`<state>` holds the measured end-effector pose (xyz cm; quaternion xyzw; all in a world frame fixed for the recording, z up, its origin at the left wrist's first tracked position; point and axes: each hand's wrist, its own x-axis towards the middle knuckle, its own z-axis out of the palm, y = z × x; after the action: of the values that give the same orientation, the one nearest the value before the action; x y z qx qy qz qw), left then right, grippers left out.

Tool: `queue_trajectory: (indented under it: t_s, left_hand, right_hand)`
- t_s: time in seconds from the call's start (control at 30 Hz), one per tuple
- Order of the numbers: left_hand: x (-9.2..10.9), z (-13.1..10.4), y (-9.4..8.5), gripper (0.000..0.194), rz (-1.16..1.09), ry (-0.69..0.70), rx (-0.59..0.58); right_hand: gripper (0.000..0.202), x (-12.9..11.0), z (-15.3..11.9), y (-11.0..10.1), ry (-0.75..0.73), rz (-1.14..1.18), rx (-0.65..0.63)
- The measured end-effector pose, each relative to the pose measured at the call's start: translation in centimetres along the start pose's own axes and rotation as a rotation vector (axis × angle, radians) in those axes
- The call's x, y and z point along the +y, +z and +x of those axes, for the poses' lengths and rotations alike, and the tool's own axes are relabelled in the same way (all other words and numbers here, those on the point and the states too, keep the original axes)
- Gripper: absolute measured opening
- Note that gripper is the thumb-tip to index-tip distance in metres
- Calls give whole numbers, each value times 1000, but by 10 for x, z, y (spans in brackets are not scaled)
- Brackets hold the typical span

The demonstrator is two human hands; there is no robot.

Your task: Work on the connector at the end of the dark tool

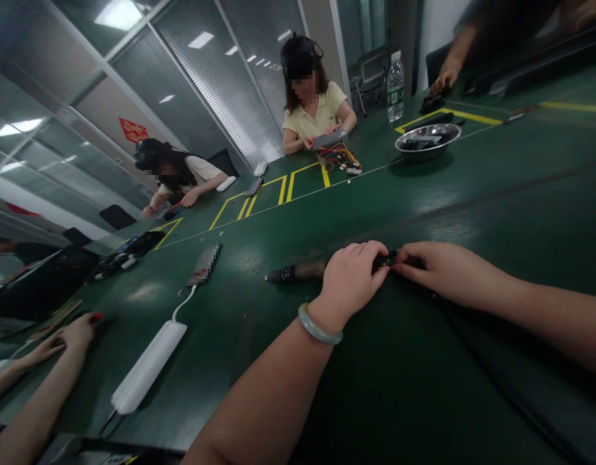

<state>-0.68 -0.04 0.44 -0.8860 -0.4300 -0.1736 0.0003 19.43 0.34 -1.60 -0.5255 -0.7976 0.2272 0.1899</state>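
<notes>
My left hand (352,279), with a pale green bangle at its wrist, is closed over the rear part of an electric screwdriver (303,272). The screwdriver lies low over the green table, its narrow tip pointing left. At its back end my right hand (436,268) pinches the dark end of a black cable. Fingertips of both hands almost meet there, and I cannot tell whether cable and screwdriver are joined. From under my right hand the black cable (501,381) runs down toward the lower right.
A white power bank (149,368) is wired to a phone (205,265) on the left. A metal bowl (428,143) with dark parts stands at the back right, near a water bottle (395,87). Co-workers sit around the table; one person's hands (77,332) rest at the left.
</notes>
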Motion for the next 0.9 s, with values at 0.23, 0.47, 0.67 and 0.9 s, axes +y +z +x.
queue_trajectory:
  t_s: [0.23,0.47,0.67,0.9]
  left_hand:
    - [0,1,2,12,3,17,-21]
    - [-1,1,2,12,-9,47,-26]
    - [0,1,2,22,-10,-9,7]
    - [1,1,0,14,-35,21,-27]
  right_hand:
    - [19,2,0,1,-9,-14,11]
    - [18,0,0,0,-9,-20,9]
    - [20,0,-1,-1,3,-4,-2]
    - [19,-2,-1,-1,4,-13,8]
